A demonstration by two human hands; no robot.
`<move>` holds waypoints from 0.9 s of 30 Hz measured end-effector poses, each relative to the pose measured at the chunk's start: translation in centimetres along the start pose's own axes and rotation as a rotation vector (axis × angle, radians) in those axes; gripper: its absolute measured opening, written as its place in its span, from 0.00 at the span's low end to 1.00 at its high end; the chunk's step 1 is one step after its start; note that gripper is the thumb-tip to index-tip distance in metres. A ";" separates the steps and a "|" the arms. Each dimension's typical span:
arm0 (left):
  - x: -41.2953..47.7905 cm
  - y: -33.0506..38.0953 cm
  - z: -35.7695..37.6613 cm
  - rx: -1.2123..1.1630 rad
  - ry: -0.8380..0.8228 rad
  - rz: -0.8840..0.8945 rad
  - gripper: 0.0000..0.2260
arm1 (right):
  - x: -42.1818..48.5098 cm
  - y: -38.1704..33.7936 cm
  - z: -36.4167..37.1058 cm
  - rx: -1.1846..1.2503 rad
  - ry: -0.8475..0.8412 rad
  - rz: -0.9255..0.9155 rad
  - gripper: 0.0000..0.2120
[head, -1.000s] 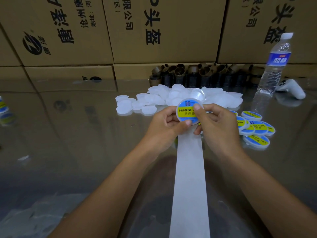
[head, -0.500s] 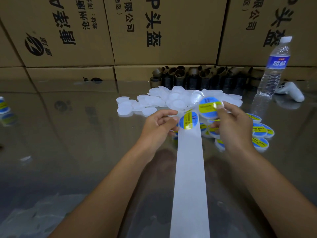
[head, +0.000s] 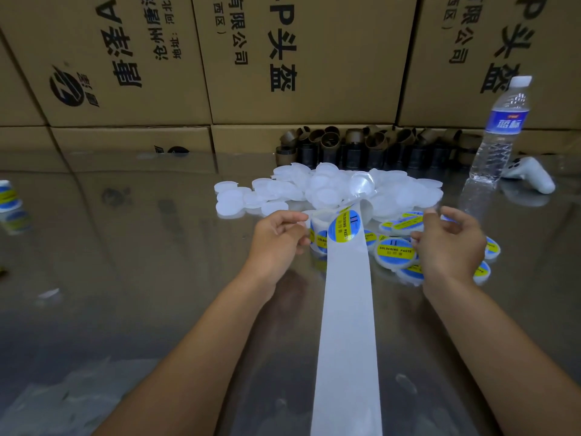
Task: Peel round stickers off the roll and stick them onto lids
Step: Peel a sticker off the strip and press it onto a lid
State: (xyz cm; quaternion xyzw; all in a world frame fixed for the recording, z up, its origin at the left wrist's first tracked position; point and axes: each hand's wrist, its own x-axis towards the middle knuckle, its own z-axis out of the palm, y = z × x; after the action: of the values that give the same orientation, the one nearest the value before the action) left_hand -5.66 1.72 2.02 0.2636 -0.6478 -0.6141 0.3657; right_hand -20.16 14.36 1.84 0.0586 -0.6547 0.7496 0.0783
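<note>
A white backing strip [head: 347, 325] runs from the table's near edge up to the sticker roll [head: 318, 236]. My left hand [head: 276, 239] grips that roll from the left side. One blue and yellow round sticker [head: 342, 228] sits on the strip's far end. My right hand [head: 449, 247] hovers with loosely curled fingers over a cluster of labelled lids [head: 394, 251], and I see nothing in it. Behind the roll lies a heap of plain white lids [head: 327, 190].
A water bottle [head: 500, 130] stands at the back right beside a white controller [head: 533, 176]. Brown cardboard tubes [head: 361, 146] line the foot of the stacked cartons [head: 283, 58]. A labelled pot [head: 8, 196] sits at the left edge of the glossy table [head: 141, 247].
My right hand carried the freshly labelled lid to the right and let it go among the labelled lids. My left hand kept hold of the roll.
</note>
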 end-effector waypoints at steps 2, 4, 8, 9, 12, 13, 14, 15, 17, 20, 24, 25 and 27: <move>0.1 -0.1 0.0 0.032 0.019 0.008 0.09 | -0.1 0.0 0.0 -0.072 0.023 -0.063 0.05; 0.1 -0.1 0.1 0.063 0.041 0.014 0.09 | -0.5 0.0 0.0 -0.096 0.015 -0.151 0.04; 0.4 -0.2 0.0 0.139 0.088 0.043 0.11 | -1.6 -0.2 0.3 -0.108 -0.146 -0.343 0.03; 0.6 -0.2 -0.1 0.147 0.095 0.050 0.11 | -1.9 -0.1 0.4 -0.130 -0.189 -0.386 0.04; 1.3 -0.6 -0.2 0.208 0.106 0.058 0.09 | -2.4 0.2 0.6 -0.206 -0.272 -0.517 0.07; 1.7 -0.8 -0.1 0.248 0.110 0.056 0.08 | -2.5 0.3 0.7 -0.226 -0.283 -0.549 0.07; 2.1 -0.9 -0.1 0.297 0.114 0.054 0.08 | -2.5 0.4 0.8 -0.246 -0.289 -0.570 0.08; 2.7 -1.0 0.0 0.353 0.113 0.053 0.09 | -2.5 0.5 0.8 -0.262 -0.295 -0.584 0.08; 4.1 -1.1 0.3 0.465 0.109 0.051 0.11 | -2.5 0.8 0.9 -0.281 -0.307 -0.594 0.09; 6.1 -1.1 1.0 0.594 0.096 0.038 0.14 | -2.9 0.7 1.1 -0.271 -0.317 -0.602 0.10; 8.3 -1.5 1.7 0.728 0.033 0.027 0.18 | -3.4 0.8 1.3 -0.283 -0.333 -0.661 0.10; 8.7 -1.7 1.8 0.753 0.016 0.021 0.19 | -3.4 0.9 1.3 -0.287 -0.334 -0.673 0.09; 9.3 -2.0 2.0 0.806 -0.026 -0.001 0.21 | -3.4 1.0 1.2 -0.285 -0.325 -0.700 0.08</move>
State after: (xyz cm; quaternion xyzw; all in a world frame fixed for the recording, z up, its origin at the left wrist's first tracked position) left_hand -12.98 -4.62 1.53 0.3781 -0.8413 -0.3145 0.2245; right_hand -17.00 12.92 0.34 0.3841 -0.6963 0.5604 0.2317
